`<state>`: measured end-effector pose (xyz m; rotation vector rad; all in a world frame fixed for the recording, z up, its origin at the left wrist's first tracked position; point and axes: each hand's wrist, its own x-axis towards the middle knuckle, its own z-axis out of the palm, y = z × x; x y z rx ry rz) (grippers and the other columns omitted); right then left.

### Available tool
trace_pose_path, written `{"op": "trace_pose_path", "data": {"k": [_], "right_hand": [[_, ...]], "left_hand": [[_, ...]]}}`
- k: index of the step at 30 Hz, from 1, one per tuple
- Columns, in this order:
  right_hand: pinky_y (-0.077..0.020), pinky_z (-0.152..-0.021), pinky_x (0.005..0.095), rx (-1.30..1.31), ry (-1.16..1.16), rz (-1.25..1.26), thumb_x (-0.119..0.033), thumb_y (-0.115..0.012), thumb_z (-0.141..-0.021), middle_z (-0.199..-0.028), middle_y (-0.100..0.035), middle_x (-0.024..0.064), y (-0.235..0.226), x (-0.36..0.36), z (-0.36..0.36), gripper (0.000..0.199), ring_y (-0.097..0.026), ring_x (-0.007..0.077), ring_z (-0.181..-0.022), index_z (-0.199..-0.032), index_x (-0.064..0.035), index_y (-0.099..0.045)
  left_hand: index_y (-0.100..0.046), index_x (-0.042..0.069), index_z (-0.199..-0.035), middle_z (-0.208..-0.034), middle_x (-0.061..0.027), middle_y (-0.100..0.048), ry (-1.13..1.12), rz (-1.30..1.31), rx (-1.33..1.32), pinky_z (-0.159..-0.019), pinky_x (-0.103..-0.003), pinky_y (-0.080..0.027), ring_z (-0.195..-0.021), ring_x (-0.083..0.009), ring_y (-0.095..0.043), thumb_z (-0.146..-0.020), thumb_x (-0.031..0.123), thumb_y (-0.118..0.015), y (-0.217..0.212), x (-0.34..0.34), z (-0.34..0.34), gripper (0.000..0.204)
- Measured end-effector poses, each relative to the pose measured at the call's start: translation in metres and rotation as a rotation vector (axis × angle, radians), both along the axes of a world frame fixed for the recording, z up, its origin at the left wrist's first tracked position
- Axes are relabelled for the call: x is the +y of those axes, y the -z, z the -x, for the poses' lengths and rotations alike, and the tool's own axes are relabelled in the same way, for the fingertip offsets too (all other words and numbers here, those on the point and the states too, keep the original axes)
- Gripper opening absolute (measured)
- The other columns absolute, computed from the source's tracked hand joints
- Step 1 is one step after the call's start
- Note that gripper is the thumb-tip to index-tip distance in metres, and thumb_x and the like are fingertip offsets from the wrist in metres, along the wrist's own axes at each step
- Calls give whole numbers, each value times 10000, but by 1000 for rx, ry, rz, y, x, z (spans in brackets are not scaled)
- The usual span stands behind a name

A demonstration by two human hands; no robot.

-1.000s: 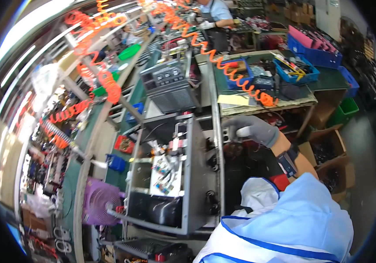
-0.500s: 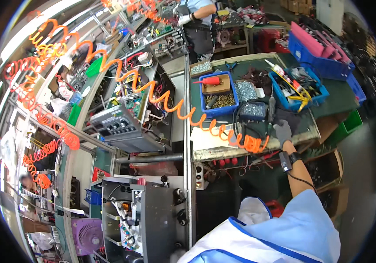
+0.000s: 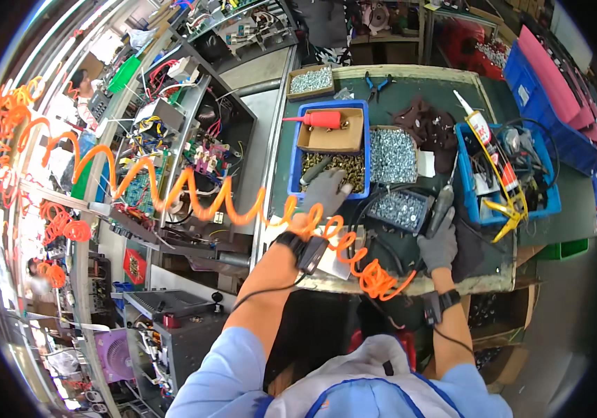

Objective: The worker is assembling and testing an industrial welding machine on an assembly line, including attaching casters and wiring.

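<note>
My left hand (image 3: 326, 191), in a grey glove, reaches over the near edge of a blue bin (image 3: 291, 169). Its fingers are apart at the brass-coloured screws (image 3: 355, 167) in there; whether they touch any is hard to see. Beside those fingers lies a dark-handled tool (image 3: 315, 171). My gloved right hand (image 3: 439, 245) is closed around the lower end of a dark electric screwdriver (image 3: 442, 206), whose thin bit points away from me. A smaller blue tray of silvery screws (image 3: 397, 209) sits between the hands. An orange coiled air hose (image 3: 237, 209) passes in front of my left wrist.
A red squeeze bottle (image 3: 324, 119) rests on a cardboard box inside the blue bin. Silvery screws (image 3: 392, 155) fill a carton beside it. Right of the screwdriver, a blue basket (image 3: 547, 209) holds a sealant tube and yellow caulking gun. Opened equipment housings (image 3: 232, 115) stand on the left.
My left hand has come into view and reached the brass screws. My right hand has closed on the electric screwdriver. The view has shifted toward the bench.
</note>
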<state>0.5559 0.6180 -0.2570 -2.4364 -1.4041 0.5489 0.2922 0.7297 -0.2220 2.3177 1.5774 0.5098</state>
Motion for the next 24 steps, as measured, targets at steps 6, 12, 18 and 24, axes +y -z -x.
{"op": "trace_pose_path", "data": {"k": [6,12,18,24], "right_hand": [[-460,-816,436,180,36,-179,-256,-702,-598,-1119,-525,283,21,2,-33,939,-555,434,-948,-1376,-40,-223],[-451,-843,389,424,-84,-270,-193,-693,-590,-1050,-586,220,39,18,-32,860,-585,361,-929,-1337,-22,-303],[-498,-677,331,1936,-112,-289,-192,-580,-630,-1025,-560,199,-77,-12,10,742,-585,289,-831,-1282,70,-341],[-498,-659,334,2140,-221,-44,-206,-579,-638,-1004,-562,204,-67,-15,25,742,-584,286,-803,-1282,72,-337]], "left_hand": [[-558,52,-970,-982,-152,-567,279,216,390,-832,-440,-432,-986,-328,-524,-869,339,-420,-10,26,-36,334],[-614,67,-858,-838,-159,-614,-74,161,208,-721,-430,-479,-825,-324,-597,-824,302,-450,24,9,-13,289],[-661,111,-875,-859,-113,-647,-98,124,84,-710,-418,-478,-827,-287,-623,-779,289,-507,32,6,-49,254],[-658,85,-956,-952,-146,-648,-210,379,110,-763,-408,-477,-900,-317,-612,-808,295,-496,-5,15,-27,304]]}}
